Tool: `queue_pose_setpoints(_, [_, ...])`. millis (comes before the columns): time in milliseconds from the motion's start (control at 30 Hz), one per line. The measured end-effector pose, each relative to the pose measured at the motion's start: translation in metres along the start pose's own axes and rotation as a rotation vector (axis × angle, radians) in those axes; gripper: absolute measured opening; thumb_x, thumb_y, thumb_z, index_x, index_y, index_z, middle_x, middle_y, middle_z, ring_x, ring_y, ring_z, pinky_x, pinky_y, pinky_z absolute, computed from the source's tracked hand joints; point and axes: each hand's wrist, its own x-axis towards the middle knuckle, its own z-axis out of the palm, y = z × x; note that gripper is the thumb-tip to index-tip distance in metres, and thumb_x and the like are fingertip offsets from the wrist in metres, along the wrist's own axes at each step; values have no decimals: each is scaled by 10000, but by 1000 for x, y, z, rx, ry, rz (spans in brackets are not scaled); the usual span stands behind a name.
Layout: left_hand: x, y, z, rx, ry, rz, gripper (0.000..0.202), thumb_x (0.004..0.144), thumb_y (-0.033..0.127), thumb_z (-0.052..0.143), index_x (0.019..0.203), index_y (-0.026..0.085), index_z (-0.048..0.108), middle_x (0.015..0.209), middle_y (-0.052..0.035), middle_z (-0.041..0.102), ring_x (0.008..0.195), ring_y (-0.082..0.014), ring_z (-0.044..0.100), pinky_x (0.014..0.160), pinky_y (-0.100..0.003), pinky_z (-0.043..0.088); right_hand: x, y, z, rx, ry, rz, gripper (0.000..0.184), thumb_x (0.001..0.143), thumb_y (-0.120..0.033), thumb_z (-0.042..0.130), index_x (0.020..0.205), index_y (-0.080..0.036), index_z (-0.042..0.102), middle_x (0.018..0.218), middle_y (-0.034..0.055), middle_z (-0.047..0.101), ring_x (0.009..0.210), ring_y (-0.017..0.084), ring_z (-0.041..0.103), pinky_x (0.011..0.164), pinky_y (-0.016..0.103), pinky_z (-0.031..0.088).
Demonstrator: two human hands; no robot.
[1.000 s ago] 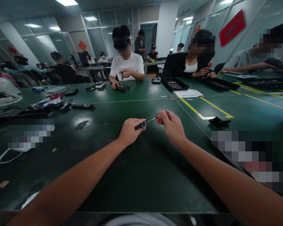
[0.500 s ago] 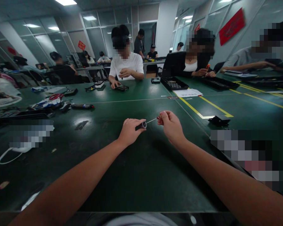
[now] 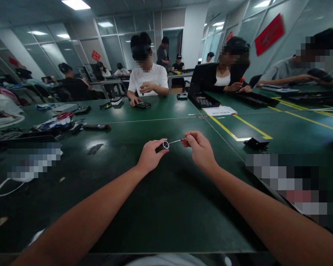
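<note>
1. The left hand is closed around a small dark cylinder, thumb and fingers wrapped over its body. Its silvery ringed end pokes out toward the other hand.
2. The right hand pinches a thin screwdriver between thumb and fingertips, gripping it at the reddish handle. The fine metal shaft runs leftward, and its tip meets the ringed end of the cylinder.
3. Both hands are held just above the green table, near its middle, with the forearms stretched out from the near edge. I cannot tell whether either wrist touches the surface.
4. To the right of the hands a small black part lies beside the corner of a yellow line marked on the table.
5. Farther back on that side sit a white sheet of paper and a black tray.
6. Off to the left lie a dark pen-like tool and, nearer the edge, a white face mask.
7. Across the table a person in a white shirt sits with hands over a small dark device, and others are seated along the right side.
</note>
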Motion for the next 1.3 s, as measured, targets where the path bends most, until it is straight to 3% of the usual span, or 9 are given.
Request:
queue_pose_setpoints(233, [0, -2, 2, -8, 13, 10, 409, 880, 263, 723, 1283, 270, 653, 1168, -37, 712, 1060, -236, 631, 975, -410, 472, -1, -2, -1, -79, -19, -17, 226, 916, -433, 538, 952, -219, 601, 828, 32, 662, 776, 209, 641, 781, 422, 517])
queue_pose_setpoints(633, [1, 0, 1, -10, 22, 9, 417, 866, 253, 745, 1273, 254, 655, 1161, -37, 720, 1068, -237, 636, 977, -406, 464, 0, -2, 0, -183, 63, 6, 221, 924, -434, 518, 903, -224, 583, 801, 31, 663, 749, 202, 634, 736, 384, 506])
queue_pose_setpoints(767, [0, 1, 1, -4, 9, 31, 408, 848, 240, 766, 1245, 260, 672, 1189, -33, 719, 1098, -241, 630, 994, -422, 453, -2, -10, -1, -225, -6, -11, 343, 962, -527, 467, 856, -228, 596, 638, -18, 569, 604, 167, 552, 624, 324, 444])
queue_pose_setpoints(867, [-1, 2, 1, 0, -5, 60, 408, 840, 249, 778, 1235, 269, 677, 1185, -23, 723, 1107, -239, 627, 1022, -440, 435, -3, -15, -1, -222, 32, 14, 438, 964, -587, 427, 819, -220, 617, 616, -14, 552, 558, 159, 520, 569, 311, 417])
queue_pose_setpoints(1100, [-1, 1, 1, -3, -1, 70, 394, 847, 265, 770, 1231, 270, 682, 1182, -36, 725, 1106, -242, 628, 1023, -446, 437, -4, -12, -1, -238, 14, -37, 216, 948, -372, 450, 1006, -231, 604, 775, 3, 629, 710, 186, 589, 660, 329, 447])
queue_pose_setpoints(1300, [-1, 3, -1, 1, -18, 38, 381, 858, 251, 751, 1232, 268, 681, 1182, -35, 723, 1105, -248, 626, 1031, -448, 434, -5, -16, 0, -339, -26, -49, 335, 974, -476, 430, 883, -232, 639, 731, 18, 626, 692, 194, 592, 652, 341, 446])
